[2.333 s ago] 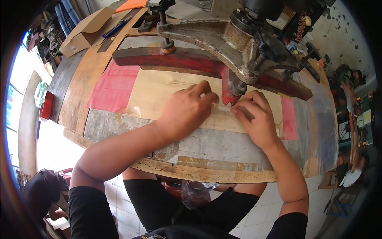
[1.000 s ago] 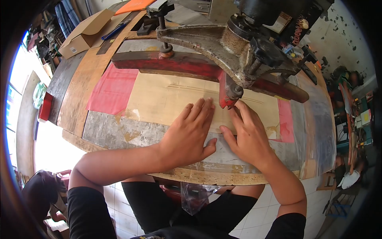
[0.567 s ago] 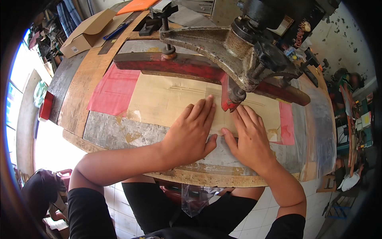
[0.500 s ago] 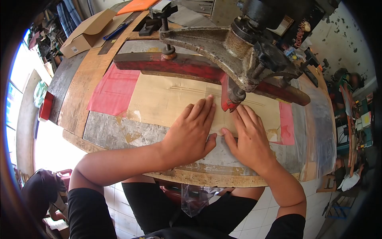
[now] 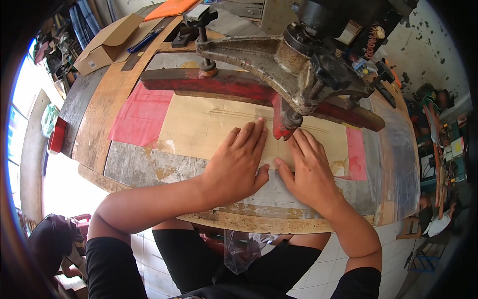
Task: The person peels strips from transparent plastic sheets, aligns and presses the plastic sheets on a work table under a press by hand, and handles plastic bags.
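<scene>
A tan sheet (image 5: 194, 119) lies flat on the worn grey bench plate, over pink-red material (image 5: 137, 117) that shows at both its ends. My left hand (image 5: 239, 162) rests palm down on the sheet's near half, fingers stretched out and pointing away from me. To its right, my right hand (image 5: 311, 172) also lies flat, its fingertips close to the red metal foot of the press. Across the sheet's far side runs the dark red press bar (image 5: 214, 82), just above or against it; I cannot tell which. Both hands hold nothing.
Overhead stands the cast metal press arm (image 5: 284, 55) with its black head. At the back left are an open cardboard box (image 5: 107, 45) and a blue pen-like tool (image 5: 144, 41). A red tape roll (image 5: 57, 134) sits at the left edge. Clear plastic sheeting (image 5: 398, 169) covers the right side.
The view has shifted very slightly. Both hands stay flat in the same place on the sheet, and the press bar has not visibly moved.
</scene>
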Action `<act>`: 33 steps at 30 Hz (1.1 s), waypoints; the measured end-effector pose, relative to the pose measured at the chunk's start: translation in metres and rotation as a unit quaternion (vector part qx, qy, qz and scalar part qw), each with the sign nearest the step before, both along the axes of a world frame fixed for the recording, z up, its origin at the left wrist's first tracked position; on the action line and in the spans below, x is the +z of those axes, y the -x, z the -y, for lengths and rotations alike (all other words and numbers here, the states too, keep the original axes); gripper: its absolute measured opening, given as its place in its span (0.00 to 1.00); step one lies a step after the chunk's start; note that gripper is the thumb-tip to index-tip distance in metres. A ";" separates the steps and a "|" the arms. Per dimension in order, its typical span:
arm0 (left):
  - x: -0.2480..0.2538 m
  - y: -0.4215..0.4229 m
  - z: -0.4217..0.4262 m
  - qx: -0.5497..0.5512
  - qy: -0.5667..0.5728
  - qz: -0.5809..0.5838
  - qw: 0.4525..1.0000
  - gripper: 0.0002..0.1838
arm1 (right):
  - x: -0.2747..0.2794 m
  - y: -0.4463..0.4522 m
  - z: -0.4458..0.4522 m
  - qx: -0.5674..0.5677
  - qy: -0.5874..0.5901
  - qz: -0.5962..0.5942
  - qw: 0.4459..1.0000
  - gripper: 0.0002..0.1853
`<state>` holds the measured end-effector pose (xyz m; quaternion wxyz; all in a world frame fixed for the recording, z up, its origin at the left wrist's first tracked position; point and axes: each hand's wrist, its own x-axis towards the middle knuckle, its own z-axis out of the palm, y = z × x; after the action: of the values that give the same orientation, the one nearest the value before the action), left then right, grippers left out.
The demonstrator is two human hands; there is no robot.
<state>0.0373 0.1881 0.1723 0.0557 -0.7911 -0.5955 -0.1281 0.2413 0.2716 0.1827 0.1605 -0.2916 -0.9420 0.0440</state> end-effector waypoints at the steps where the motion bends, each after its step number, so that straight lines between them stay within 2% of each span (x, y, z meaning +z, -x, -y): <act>1: 0.000 0.000 0.000 0.000 0.001 0.001 1.000 0.39 | 0.000 0.000 0.000 0.002 -0.004 0.003 1.000 0.36; 12: 0.000 -0.001 0.000 0.003 0.004 -0.003 1.000 0.39 | 0.000 0.001 0.005 0.000 0.035 -0.018 0.999 0.36; 15: 0.000 -0.002 0.000 0.000 0.000 0.024 1.000 0.39 | -0.003 -0.001 0.007 0.003 -0.010 -0.014 1.000 0.36; 17: -0.001 -0.003 -0.001 -0.002 -0.005 0.047 0.999 0.37 | 0.001 0.000 0.011 -0.008 -0.069 0.036 0.997 0.37; 33: 0.001 -0.004 -0.001 -0.007 -0.008 0.072 0.997 0.36 | 0.001 0.000 0.012 -0.014 -0.065 0.030 0.997 0.37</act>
<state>0.0417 0.1896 0.1729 0.0179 -0.7832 -0.5916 -0.1903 0.2410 0.2594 0.1834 0.1515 -0.2949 -0.9430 -0.0279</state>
